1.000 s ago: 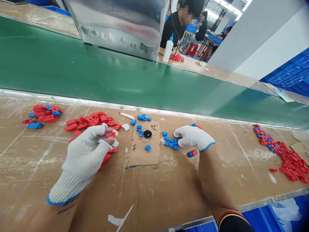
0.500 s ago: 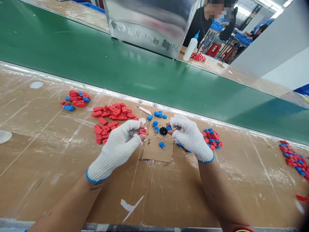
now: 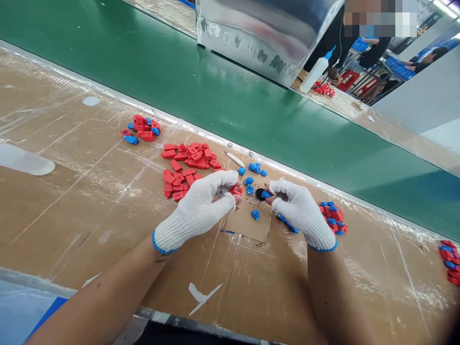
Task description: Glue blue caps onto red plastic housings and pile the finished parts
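On the cardboard-covered counter (image 3: pixel 72 201), just in front of you, your two gloved hands are now meeting over a small loose cardboard square (image 3: pixel 247 223). A second ago they were well apart, each at its own pile; since then both have been drawing inward, so the two parts you picked are now arriving side by side, which looks like the joining step.

Your left hand (image 3: pixel 201 206) is pinching a small red plastic piece (image 3: pixel 236 190), grip closed on it between thumb and fingertips. Your right hand (image 3: pixel 300 211) is pinching a small blue plastic piece (image 3: pixel 266 194), grip closed too, just above a round black disc (image 3: pixel 259 195) sitting on the cardboard square.

Both gloves are white knit cotton with blue cuffs and cut-off fingertips. Blocky, ridged red housings are lying in a loose pile (image 3: pixel 187 167) behind your left hand. Small, knobbly blue inserts (image 3: pixel 253 168) are scattered past the square. A mixed red and blue heap (image 3: pixel 332 218) is lying beside your right hand. Beyond the counter, a smooth green conveyor belt (image 3: pixel 179 81) is running across.
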A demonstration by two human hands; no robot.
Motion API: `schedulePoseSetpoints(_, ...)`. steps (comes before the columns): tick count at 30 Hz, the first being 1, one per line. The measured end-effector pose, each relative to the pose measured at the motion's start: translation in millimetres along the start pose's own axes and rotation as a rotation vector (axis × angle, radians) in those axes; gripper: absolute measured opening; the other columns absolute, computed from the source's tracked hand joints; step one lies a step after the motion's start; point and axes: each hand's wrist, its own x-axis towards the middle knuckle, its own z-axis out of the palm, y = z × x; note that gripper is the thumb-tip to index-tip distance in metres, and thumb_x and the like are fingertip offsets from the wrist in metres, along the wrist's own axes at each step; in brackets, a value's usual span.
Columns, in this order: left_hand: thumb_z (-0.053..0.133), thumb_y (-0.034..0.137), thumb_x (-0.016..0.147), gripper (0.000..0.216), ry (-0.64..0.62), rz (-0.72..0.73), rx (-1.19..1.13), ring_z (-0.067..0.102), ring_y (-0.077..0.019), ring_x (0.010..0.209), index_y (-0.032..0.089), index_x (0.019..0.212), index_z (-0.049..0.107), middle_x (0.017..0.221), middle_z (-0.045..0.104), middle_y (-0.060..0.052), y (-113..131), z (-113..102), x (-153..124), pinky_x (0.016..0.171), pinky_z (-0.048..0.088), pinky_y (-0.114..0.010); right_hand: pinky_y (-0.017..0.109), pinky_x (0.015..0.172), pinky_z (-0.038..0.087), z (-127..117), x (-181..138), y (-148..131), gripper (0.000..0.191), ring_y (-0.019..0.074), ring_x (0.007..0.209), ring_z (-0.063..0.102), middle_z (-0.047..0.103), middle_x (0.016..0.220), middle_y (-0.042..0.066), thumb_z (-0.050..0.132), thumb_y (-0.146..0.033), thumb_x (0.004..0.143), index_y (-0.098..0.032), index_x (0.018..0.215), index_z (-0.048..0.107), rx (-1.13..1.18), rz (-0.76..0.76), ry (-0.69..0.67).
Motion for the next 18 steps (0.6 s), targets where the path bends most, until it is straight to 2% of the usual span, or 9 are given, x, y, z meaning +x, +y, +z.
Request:
schedulePoseSetpoints(4, 0.070, 0.024, 0.090, 0.009, 0.005, 0.015, 0.010, 0.057, -0.0121, 0.071, 0.018, 0.090, 0.063, 0.084, 0.065, -0.001, 1.5, 0.2, 0.8, 0.067, 0.053, -0.028, 0.030, 0.069, 0.036, 0.4, -0.9, -2.1, 0.012, 0.0152, 0.073, 0.043, 0.050, 0.079, -0.002, 0.063, -0.027, 0.084, -0.022, 0.078, 0.053, -0.023, 0.016, -0.005)
schedulePoseSetpoints(10, 0.069, 0.018, 0.087, 0.010, 0.020, -0.018, -0.038, 0.063, -0.0128, 0.071, 0.018, 0.096, 0.066, 0.085, 0.067, 0.000, 7.5, 2.5, 2.4, 0.071, 0.059, -0.028, 0.032, 0.069, 0.035, -1.0, 0.3, -3.0, 0.018, 0.0171, 0.074, 0.044, 0.052, 0.079, -0.001, 0.064, -0.029, 0.083, -0.023, 0.076, 0.049, -0.084, -0.033, 0.005)
schedulePoseSetpoints(18, 0.069, 0.019, 0.088, 0.007, 0.003, -0.007, 0.004, 0.063, -0.0121, 0.070, 0.018, 0.094, 0.066, 0.084, 0.067, 0.001, 5.7, 1.4, 2.5, 0.077, 0.061, -0.030, 0.033, 0.070, 0.036, -2.0, 2.2, -5.4, 0.020, 0.0177, 0.073, 0.044, 0.050, 0.076, 0.000, 0.062, -0.030, 0.085, -0.024, 0.074, 0.046, -0.119, -0.049, 0.007)
